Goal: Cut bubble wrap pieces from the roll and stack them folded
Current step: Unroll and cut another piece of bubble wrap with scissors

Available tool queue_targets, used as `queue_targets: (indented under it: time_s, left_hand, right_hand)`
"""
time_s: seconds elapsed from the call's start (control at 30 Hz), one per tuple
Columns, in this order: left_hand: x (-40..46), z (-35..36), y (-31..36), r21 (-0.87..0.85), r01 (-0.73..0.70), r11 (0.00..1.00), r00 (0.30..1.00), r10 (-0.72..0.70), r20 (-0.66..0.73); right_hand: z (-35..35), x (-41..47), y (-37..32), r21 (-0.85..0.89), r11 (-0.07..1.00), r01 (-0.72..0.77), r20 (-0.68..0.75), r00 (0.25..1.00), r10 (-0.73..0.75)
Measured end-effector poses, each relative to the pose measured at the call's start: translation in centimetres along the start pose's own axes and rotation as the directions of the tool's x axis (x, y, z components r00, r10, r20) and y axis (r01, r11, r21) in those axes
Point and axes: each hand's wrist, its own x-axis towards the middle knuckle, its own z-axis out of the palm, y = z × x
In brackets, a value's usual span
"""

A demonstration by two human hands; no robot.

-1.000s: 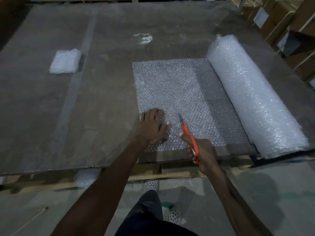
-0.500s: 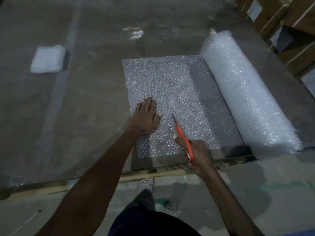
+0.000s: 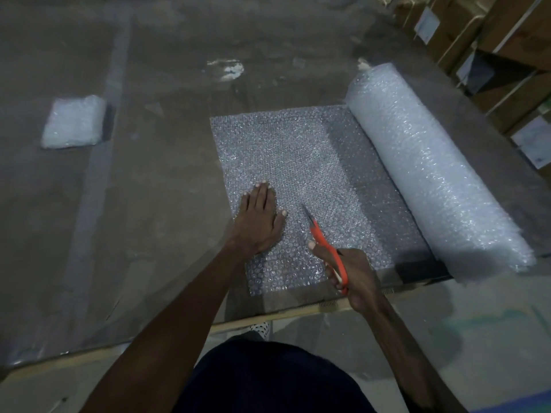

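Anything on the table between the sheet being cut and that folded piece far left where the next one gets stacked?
Nothing visible. The table is bare between the unrolled sheet and the folded piece. The left hand lies flat on the sheet's left part; the right hand holds the scissors.

no readable text anywhere, white paper labels (image 3: 428, 21) on cardboard boxes (image 3: 512, 40) at top-right corner, print too blurred and small to make out
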Motion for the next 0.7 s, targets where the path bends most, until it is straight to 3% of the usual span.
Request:
queue_targets:
  time_s: [0.7]
  left_hand:
    - [0.1,0.1,-0.1,-0.022,0.009,1.0,1.0,-0.01,-0.01]
  right_hand:
    - [0.9,1.5,-0.8,0.033,0.999,0.022,0.011,1.0,-0.022]
